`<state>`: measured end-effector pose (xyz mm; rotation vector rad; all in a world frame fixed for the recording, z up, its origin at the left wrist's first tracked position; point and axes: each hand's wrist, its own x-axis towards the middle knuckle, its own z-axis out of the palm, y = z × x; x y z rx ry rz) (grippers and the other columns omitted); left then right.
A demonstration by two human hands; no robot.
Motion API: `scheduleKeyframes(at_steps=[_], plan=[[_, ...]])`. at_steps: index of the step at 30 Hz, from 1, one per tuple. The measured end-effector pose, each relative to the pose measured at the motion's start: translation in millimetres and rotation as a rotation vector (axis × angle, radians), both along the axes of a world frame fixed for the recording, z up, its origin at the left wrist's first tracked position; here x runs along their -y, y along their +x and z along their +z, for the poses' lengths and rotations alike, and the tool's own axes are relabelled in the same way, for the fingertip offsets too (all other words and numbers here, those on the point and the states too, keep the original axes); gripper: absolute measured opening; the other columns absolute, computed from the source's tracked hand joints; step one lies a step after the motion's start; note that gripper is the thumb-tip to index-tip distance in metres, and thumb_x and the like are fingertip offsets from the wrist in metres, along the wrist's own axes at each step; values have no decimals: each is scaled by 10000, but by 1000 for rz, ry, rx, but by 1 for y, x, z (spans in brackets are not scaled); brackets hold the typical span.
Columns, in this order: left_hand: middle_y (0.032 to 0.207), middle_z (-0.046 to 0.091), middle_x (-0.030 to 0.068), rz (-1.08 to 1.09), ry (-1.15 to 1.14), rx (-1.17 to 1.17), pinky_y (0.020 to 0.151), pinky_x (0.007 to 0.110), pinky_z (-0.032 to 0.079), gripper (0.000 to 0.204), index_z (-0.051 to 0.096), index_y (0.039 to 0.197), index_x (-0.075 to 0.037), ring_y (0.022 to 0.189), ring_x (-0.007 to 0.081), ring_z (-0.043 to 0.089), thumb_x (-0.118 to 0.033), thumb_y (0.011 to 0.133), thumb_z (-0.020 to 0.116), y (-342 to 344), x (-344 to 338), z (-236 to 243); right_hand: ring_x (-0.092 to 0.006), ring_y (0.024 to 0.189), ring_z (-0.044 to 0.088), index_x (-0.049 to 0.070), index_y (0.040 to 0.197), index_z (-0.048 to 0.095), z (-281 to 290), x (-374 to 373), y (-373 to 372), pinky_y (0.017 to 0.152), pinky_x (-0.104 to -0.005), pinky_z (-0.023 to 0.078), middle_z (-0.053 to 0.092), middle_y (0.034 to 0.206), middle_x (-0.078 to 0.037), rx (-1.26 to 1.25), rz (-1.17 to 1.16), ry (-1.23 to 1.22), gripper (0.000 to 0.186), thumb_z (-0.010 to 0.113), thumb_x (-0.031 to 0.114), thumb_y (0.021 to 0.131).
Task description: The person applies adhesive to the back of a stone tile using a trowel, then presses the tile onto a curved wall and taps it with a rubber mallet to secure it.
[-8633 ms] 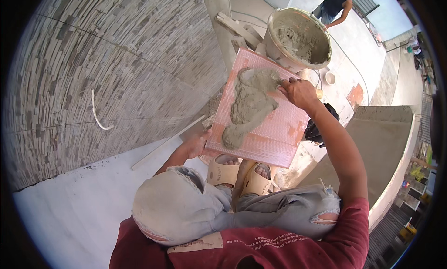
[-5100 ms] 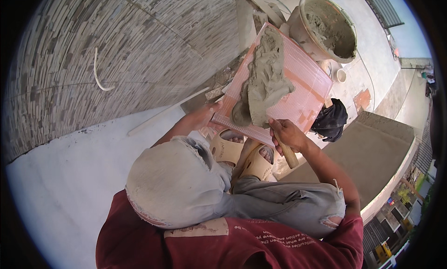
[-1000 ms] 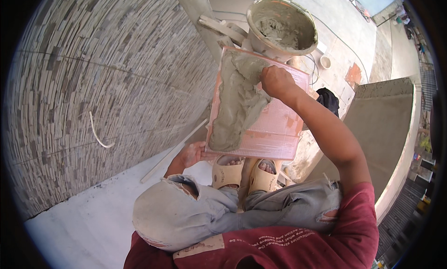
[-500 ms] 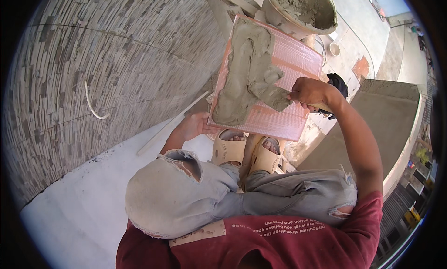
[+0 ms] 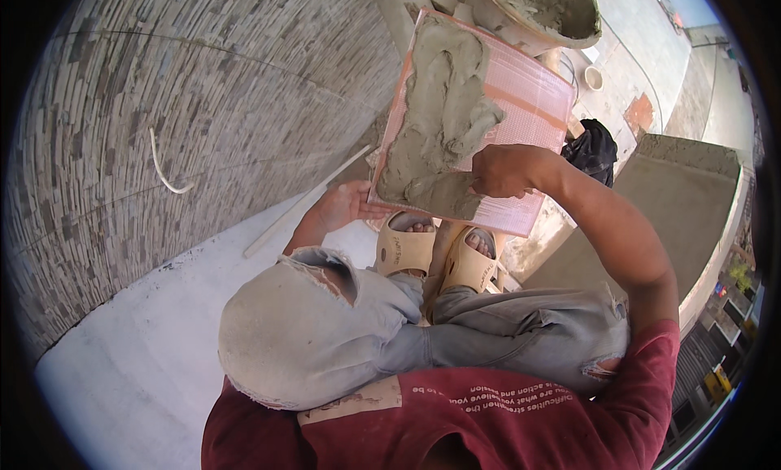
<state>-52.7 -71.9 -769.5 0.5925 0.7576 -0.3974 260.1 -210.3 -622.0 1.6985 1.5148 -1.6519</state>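
Note:
A pinkish-red tile (image 5: 533, 96) lies back side up before me, its ribbed surface showing on the right. Thick grey mortar (image 5: 443, 88) covers its left part and reaches toward the near edge. My right hand (image 5: 508, 171) is closed around a trowel (image 5: 447, 193), whose mortar-coated blade rests in the mortar close to the near edge; the handle is mostly hidden by the fingers. At the tile's near left corner, my left hand (image 5: 348, 203) holds the edge, with some fingertips hidden beneath it.
Beyond the tile stands a bucket (image 5: 533, 32) of mortar. A black bag or cloth (image 5: 594, 151) lies to its right, near a small round cup (image 5: 594, 79). A grey mortar-faced block (image 5: 643, 202) rises on the right. Along the left runs a striped stone-look wall (image 5: 195, 128) with a bent white tube (image 5: 163, 165).
My right hand has moved left and slightly nearer, drawing the trowel through the mortar toward the tile's near left corner. Mortar now covers more there. My left hand remains at the corner.

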Motion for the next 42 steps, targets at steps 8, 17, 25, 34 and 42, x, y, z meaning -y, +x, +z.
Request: scheduleKeyframes(at_steps=[8, 17, 25, 34, 42], plan=[[1323, 602, 281, 14, -25, 58, 1111, 459, 424, 601, 482, 1382, 97, 1237, 367, 598, -352, 984, 444, -3, -2, -10, -390, 808, 703, -4, 833, 728, -35, 79, 29, 757, -455, 553, 713, 808, -196, 364, -5, 377, 241, 679, 231, 809], [1329, 592, 294, -54, 12, -86, 1107, 453, 428, 600, 461, 1393, 107, 1235, 367, 596, -339, 995, 415, 11, -2, 10, -408, 718, 654, 23, 748, 688, -4, 89, 52, 666, -464, 529, 653, 704, -206, 420, -300, 648, 232, 706, 236, 836], [1341, 582, 290, -30, 21, -75, 1106, 483, 426, 578, 446, 1406, 104, 1243, 394, 584, -318, 1013, 395, 2, -2, 5, -322, 816, 692, 18, 855, 706, -28, 67, 38, 710, -427, 543, 694, 904, -176, 657, -132, 836, 205, 578, 176, 871], [1363, 569, 279, -64, 19, -64, 1119, 477, 416, 576, 426, 1421, 102, 1276, 396, 562, -312, 1024, 375, 25, 1, 30, -387, 967, 688, -61, 987, 685, -27, 39, 55, 861, -482, 538, 680, 1029, -281, 523, -540, 432, 295, 535, 185, 924], [1363, 579, 254, -17, -25, -64, 1114, 467, 428, 590, 429, 1428, 75, 1248, 369, 588, -368, 1041, 397, 3, -2, 6, -420, 813, 672, -26, 923, 685, 85, 40, 96, 736, -501, 524, 676, 814, -253, 564, -589, 630, 310, 622, 277, 938]])
